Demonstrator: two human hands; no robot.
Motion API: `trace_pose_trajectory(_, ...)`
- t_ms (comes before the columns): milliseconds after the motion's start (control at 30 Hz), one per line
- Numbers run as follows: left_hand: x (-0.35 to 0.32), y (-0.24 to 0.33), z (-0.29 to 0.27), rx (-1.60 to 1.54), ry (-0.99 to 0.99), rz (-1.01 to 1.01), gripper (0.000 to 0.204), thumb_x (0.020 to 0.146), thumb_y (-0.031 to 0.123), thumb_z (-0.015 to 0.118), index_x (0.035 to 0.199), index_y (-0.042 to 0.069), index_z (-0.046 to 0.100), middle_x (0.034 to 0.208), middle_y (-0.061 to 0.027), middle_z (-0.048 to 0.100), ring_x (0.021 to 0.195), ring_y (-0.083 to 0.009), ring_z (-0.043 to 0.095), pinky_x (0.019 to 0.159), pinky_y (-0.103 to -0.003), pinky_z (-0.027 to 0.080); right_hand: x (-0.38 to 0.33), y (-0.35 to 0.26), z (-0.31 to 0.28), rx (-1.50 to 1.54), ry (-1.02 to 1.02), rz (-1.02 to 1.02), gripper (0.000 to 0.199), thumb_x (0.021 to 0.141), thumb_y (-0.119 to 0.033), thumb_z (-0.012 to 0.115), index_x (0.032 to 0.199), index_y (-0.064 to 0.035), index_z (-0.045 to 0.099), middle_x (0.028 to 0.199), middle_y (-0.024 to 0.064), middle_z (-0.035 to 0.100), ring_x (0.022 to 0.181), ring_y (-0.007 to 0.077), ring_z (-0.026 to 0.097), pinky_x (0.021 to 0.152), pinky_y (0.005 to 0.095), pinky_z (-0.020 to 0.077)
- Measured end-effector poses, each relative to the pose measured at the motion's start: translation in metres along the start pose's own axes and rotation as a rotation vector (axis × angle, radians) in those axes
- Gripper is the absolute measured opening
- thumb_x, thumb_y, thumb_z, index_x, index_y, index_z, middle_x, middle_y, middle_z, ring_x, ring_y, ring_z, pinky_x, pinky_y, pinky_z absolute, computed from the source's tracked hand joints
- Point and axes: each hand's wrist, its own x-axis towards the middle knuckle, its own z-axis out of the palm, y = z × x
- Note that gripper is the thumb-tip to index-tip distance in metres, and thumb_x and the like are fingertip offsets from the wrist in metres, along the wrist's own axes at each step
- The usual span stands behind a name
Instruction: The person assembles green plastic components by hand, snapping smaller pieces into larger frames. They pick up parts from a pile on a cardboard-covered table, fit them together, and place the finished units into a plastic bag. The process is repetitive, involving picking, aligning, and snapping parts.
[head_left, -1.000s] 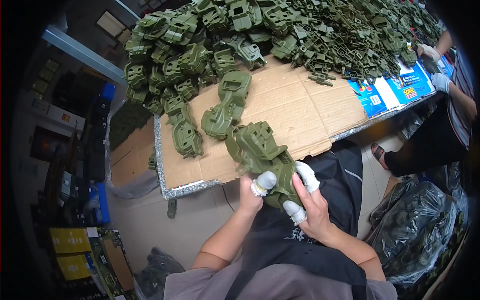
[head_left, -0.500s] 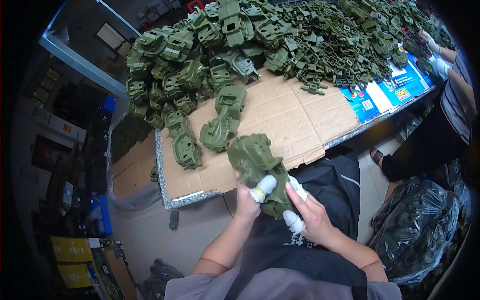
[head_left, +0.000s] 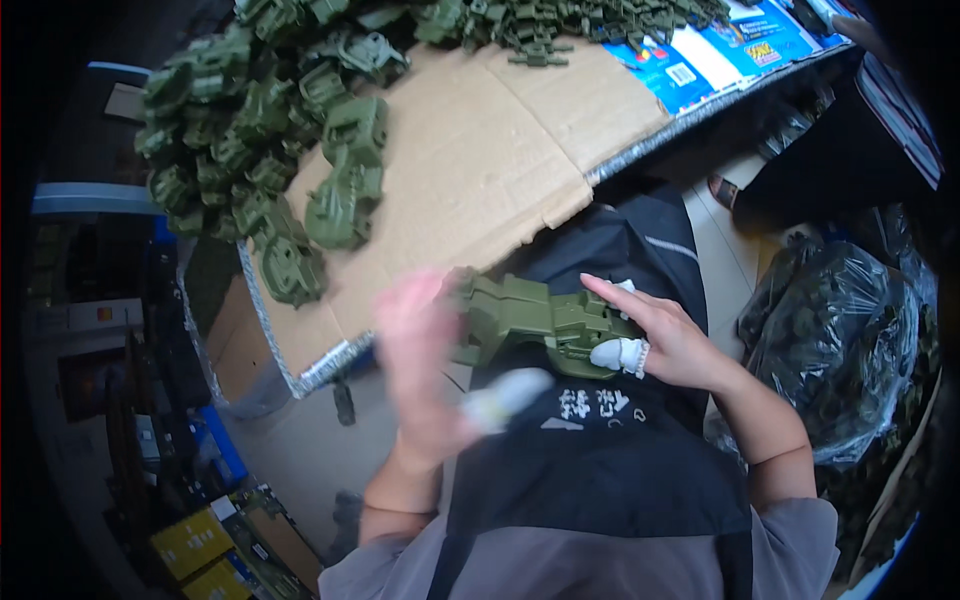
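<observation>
Gripping green toy part (head_left: 530, 315): right hand (head_left: 665, 340) fingers | left hand (head_left: 425, 350) blurred (cannot tell) | blue cards (head_left: 720, 40) far-right

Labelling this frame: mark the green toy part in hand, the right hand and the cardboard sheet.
green toy part (head_left: 530, 315), head view, on its flat top face.
right hand (head_left: 675, 340), head view, on the back of the hand.
cardboard sheet (head_left: 470, 170), head view, on a bare middle patch.

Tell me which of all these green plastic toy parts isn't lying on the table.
The green toy part over the person's lap: the right hand holds it and the blurred left hand is beside it. The other green parts lie on the cardboard-covered table.
</observation>
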Motion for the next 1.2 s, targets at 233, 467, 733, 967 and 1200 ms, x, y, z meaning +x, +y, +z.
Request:
trace_pose_trajectory(233,-0.033,-0.020,0.069,-0.184,-0.967,-0.072,0.080,0.068,0.002,0.062,0.141,0.003,0.028,0.104,-0.0170,0.056,0.103,-0.0306,0.054,0.102,-0.045,0.033,-0.025,0.026,0.031,-0.617,-0.132,-0.177,0.070,0.070,-0.006,0.064,0.132,0.0067,0.037,0.110,0.0246,0.053,0.103,0.0364,0.053,0.088,0.0400,0.0439)
trace_pose_trajectory(467,-0.043,-0.027,0.081,-0.232,-0.906,-0.140,0.076,0.062,-0.003,0.059,0.135,0.003,0.039,0.099,-0.0174,0.057,0.097,-0.0336,0.055,0.094,-0.040,0.038,-0.021,0.050,0.042,-0.103,-0.217,0.099,0.064,0.070,0.002,0.057,0.132,0.0056,0.040,0.108,0.0255,0.053,0.101,0.0383,0.054,0.090,0.0401,0.0432)
trace_pose_trajectory(733,-0.047,-0.038,0.088,-0.208,-0.962,-0.109,0.073,0.062,-0.002,0.059,0.133,0.004,0.043,0.088,-0.0143,0.059,0.091,-0.0281,0.058,0.099,-0.044,0.034,-0.025,0.058,0.057,-0.036,-0.105,0.089,0.058,0.070,0.001,0.058,0.127,0.0035,0.047,0.108,0.0229,0.056,0.099,0.0382,0.056,0.088,0.0398,0.0451)
trace_pose_trajectory(967,-0.045,-0.038,0.089,-0.196,-0.912,-0.104,0.068,0.067,0.002,0.062,0.132,0.004,0.044,0.090,-0.0148,0.059,0.092,-0.0283,0.058,0.104,-0.046,0.030,-0.019,0.042,0.050,-0.284,-0.083,-0.006,0.063,0.067,0.002,0.058,0.128,0.0031,0.045,0.113,0.0258,0.052,0.102,0.0394,0.054,0.089,0.0395,0.0442)
trace_pose_trajectory(1200,-0.043,-0.033,0.091,-0.115,-0.984,-0.094,0.067,0.067,0.002,0.061,0.132,0.004,0.043,0.099,-0.0159,0.062,0.101,-0.0270,0.058,0.106,-0.046,0.028,-0.016,0.066,0.056,0.042,-0.103,0.114,0.057,0.064,0.006,0.054,0.121,0.0044,0.052,0.107,0.0246,0.057,0.101,0.0400,0.055,0.090,0.0396,0.0437)
